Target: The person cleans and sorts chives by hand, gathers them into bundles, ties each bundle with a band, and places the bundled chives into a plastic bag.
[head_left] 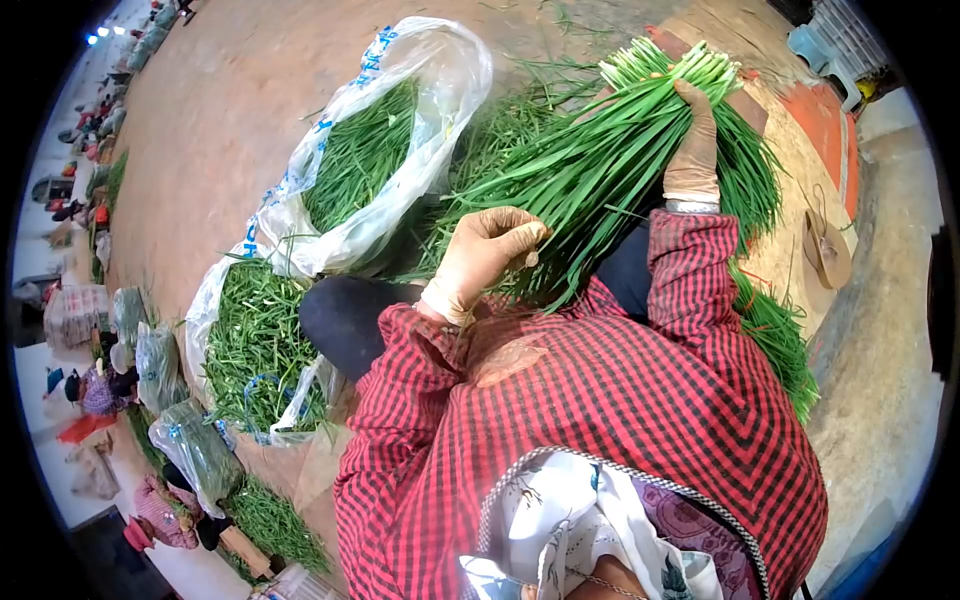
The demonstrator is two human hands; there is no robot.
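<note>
A large bunch of garlic chives (590, 165) lies across my lap, pale cut ends toward the top and green leaves fanning down to the left. My right hand (697, 150), in a thin pale glove, is wrapped round it near the pale stems. My left hand (482, 252), gloved too, is closed in a pinch beside the leaf tips. Whatever sits between its thumb and fingers is too small to name. Under the bunch, more chives (750, 180) spread to the right, and another bundle (780, 345) rests by my right side.
Chives fill one clear plastic bag (440, 110) ahead on the left; cut green pieces fill another bag (205, 330) by my left knee. A slipper (826, 248) is at the right. A blue stool (825, 60) stands at the far right. Other people and packed bags (195, 450) line the left.
</note>
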